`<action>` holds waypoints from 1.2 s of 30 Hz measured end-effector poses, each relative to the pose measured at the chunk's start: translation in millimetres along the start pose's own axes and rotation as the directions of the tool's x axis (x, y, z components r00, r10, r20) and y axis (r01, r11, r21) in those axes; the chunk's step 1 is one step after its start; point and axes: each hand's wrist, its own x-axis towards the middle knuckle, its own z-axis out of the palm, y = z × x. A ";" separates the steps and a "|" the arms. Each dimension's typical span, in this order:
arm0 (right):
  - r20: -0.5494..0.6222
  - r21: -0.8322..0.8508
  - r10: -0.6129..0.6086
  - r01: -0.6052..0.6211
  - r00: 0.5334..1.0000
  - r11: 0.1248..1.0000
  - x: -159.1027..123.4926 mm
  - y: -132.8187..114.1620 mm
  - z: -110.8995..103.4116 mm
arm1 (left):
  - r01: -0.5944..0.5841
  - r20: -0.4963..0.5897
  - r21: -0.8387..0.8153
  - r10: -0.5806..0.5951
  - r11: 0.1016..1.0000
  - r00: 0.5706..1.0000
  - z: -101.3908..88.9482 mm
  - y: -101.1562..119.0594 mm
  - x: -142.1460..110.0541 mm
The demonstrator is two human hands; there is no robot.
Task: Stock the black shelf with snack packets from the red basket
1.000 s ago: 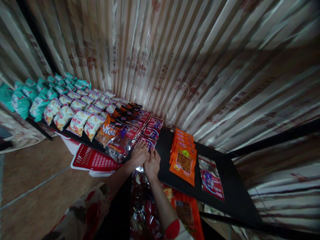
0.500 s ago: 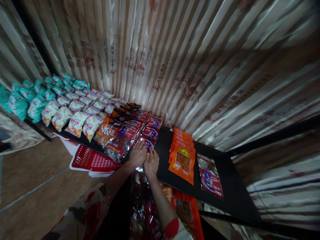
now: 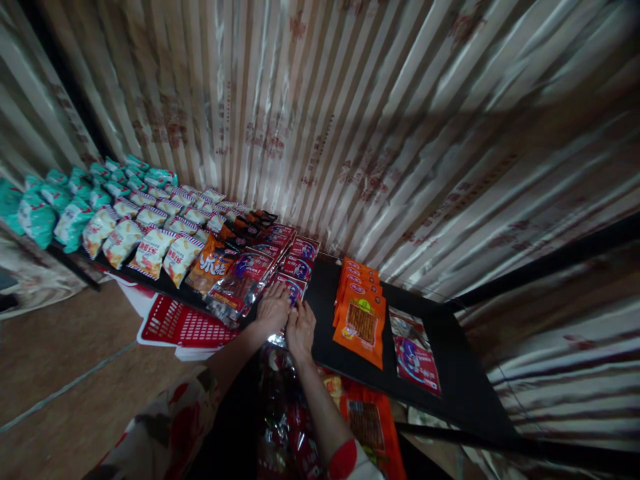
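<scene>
My left hand (image 3: 274,309) lies on the front packet of a row of red and purple snack packets (image 3: 295,287), its fingers stretched out. Close beside it, my right hand (image 3: 301,328) rests on the right edge of the same packet, fingers extended forward. Below my hands the packet's silver lower end shows at the shelf edge; the rest is covered. Just left of my left hand lies another row of red packets (image 3: 253,265) with clear windows. Orange packets (image 3: 360,323) overlap in a row to the right.
The black shelf (image 3: 323,313) also holds green bags (image 3: 37,217), white striped bags (image 3: 153,250), orange-and-black bags (image 3: 213,263) and a single red packet (image 3: 416,360). A red basket (image 3: 195,327) sits below. More packets (image 3: 367,423) are near my lap. A patterned curtain (image 3: 320,120) hangs behind.
The view has shifted slightly. Both hands stay on the same packet, with little visible movement. The packets on the shelf keep their places.
</scene>
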 end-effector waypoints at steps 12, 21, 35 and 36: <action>-0.041 0.067 0.015 -0.012 0.999 0.998 -12.1 -2.8 -11.3 | 0.007 -0.148 0.004 -0.006 1.000 0.989 -4.2 9.7 -10.2; -0.185 0.158 0.000 0.030 0.983 0.987 -40.6 11.4 -22.8 | -0.128 -0.222 -0.138 0.095 0.982 0.970 -8.3 44.9 -44.4; -0.303 0.119 0.052 -0.016 0.951 0.993 -116.9 82.5 -54.8 | -0.265 -0.100 -0.404 0.246 0.876 0.964 30.4 103.3 -124.2; -0.285 0.097 0.099 -0.074 0.953 0.993 -120.9 87.6 -54.1 | -0.209 -0.030 -0.411 0.216 0.887 0.976 37.2 102.9 -129.9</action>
